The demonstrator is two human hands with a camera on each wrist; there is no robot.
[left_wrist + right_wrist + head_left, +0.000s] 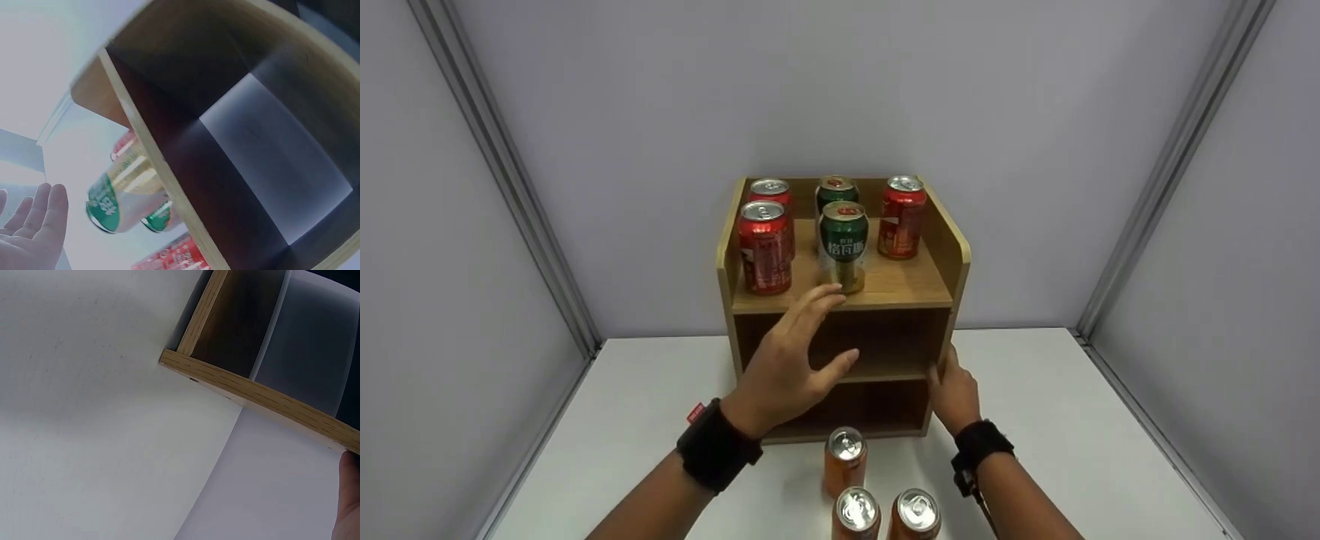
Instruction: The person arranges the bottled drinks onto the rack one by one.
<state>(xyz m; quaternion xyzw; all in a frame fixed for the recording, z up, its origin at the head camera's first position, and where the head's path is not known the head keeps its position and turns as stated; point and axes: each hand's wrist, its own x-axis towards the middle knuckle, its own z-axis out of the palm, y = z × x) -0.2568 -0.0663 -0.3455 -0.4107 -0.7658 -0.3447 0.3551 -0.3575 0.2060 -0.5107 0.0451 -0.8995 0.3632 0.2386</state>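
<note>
My left hand (787, 367) is raised in front of the wooden shelf (844, 304), its fingers extended and thumb spread, holding nothing. Its fingertips are close to the base of the front green can (844, 244); in the left wrist view that can (126, 191) appears apart from the fingers (42, 216). Another green can (837, 189) stands behind it. At the shelf's right side, my right hand (956, 394) grips the side panel (264, 394), thumb at the front and fingers on the outside. Only part of this hand (350, 500) shows in the right wrist view.
Two red cans, one in front (766, 251) of the other (770, 189), stand at the top's left; another red can (901, 219) stands at right. Three orange cans (845, 469) stand on the white table (645, 420) before the shelf. Grey walls (840, 90) surround the table.
</note>
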